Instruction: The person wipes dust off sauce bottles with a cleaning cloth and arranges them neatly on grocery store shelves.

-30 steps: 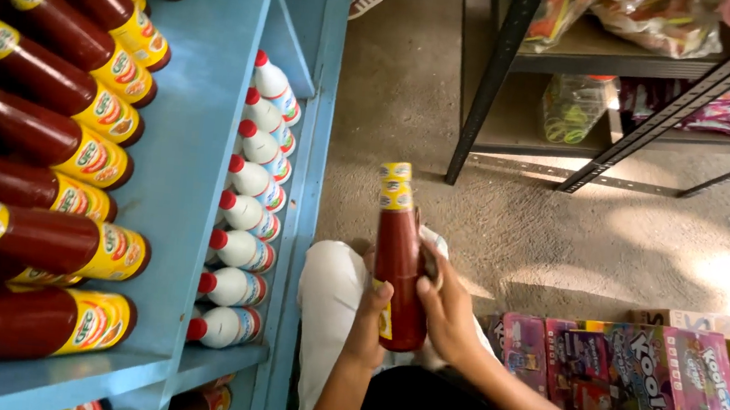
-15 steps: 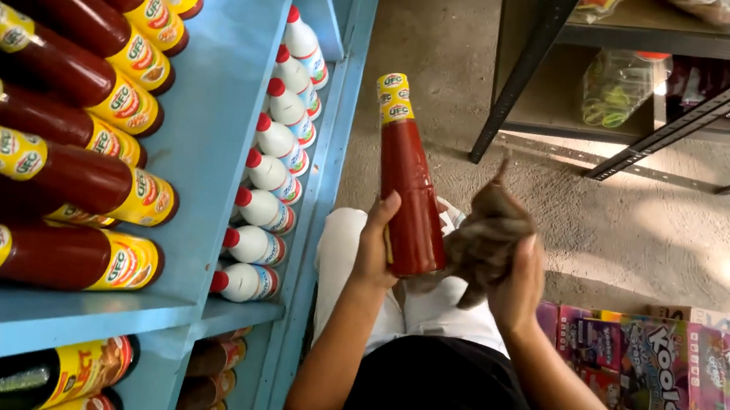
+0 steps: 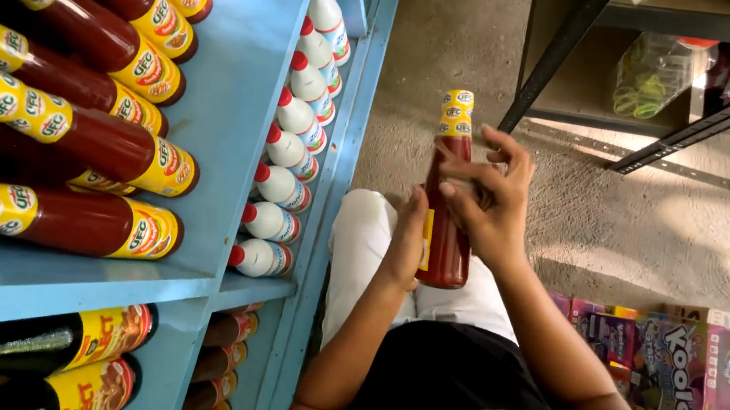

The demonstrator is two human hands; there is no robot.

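Note:
I hold a tall red sauce bottle (image 3: pixel 444 240) with a yellow cap and neck wrap upright over my lap. My left hand (image 3: pixel 403 245) grips its lower body from the left side. My right hand (image 3: pixel 485 195) is pressed against the bottle's upper part, fingers spread across the neck and shoulder. To my left stands a blue shelf unit (image 3: pixel 237 128) with rows of the same red sauce bottles (image 3: pixel 91 145) lying with caps toward me, and a row of white bottles with red caps (image 3: pixel 281 183) on a lower shelf.
A black metal rack (image 3: pixel 581 38) with bagged goods stands across a bare concrete floor (image 3: pixel 454 43). Colourful flat boxes (image 3: pixel 683 356) are stacked at my right side. Dark bottles with yellow labels (image 3: pixel 52 348) fill the lowest blue shelves.
The bottle has come upright and a little nearer the shelf. My right hand has moved up from the bottle's base side to its neck, fingers now spread.

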